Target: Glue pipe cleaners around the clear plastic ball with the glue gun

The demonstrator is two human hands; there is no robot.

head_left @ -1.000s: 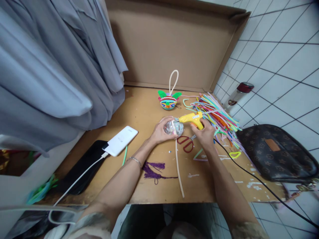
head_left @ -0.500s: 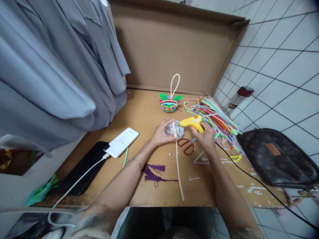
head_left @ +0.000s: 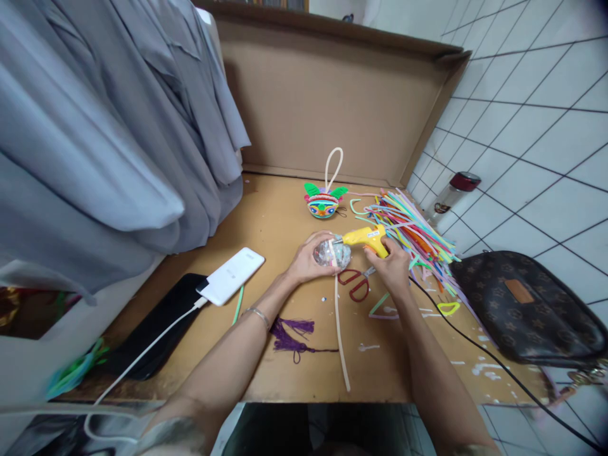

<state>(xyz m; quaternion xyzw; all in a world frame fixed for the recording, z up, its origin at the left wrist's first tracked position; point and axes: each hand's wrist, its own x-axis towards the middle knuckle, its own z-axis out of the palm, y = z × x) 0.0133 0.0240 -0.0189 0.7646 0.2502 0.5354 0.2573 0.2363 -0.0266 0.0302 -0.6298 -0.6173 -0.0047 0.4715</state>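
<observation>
My left hand (head_left: pixel 306 258) is wrapped round a clear, shiny ball (head_left: pixel 325 254) above the middle of the table. A pale pipe cleaner (head_left: pixel 339 329) crosses the ball and hangs down from it toward the front edge. My right hand (head_left: pixel 391 261) grips a yellow hot glue gun (head_left: pixel 363 237) by its handle. The gun's nozzle points left and reaches the top of the ball; whether it touches cannot be made out. Scissors with red handles (head_left: pixel 357 292) lie just below, between my hands. A purple tassel (head_left: pixel 291 335) rests near my left forearm.
A colourful animal-face ornament (head_left: pixel 323 206) stands behind my hands. Many pipe cleaners (head_left: pixel 413 221) are heaped at right, beside a bottle (head_left: pixel 449 196) and a brown bag (head_left: pixel 527 310). A white power bank (head_left: pixel 232 276) with a cable lies left. The glue gun's black cord (head_left: pixel 465 329) runs off right.
The whole view has shifted slightly, with the table lower in the picture. Both hands keep their hold, and the nozzle stays at the top of the ball.
</observation>
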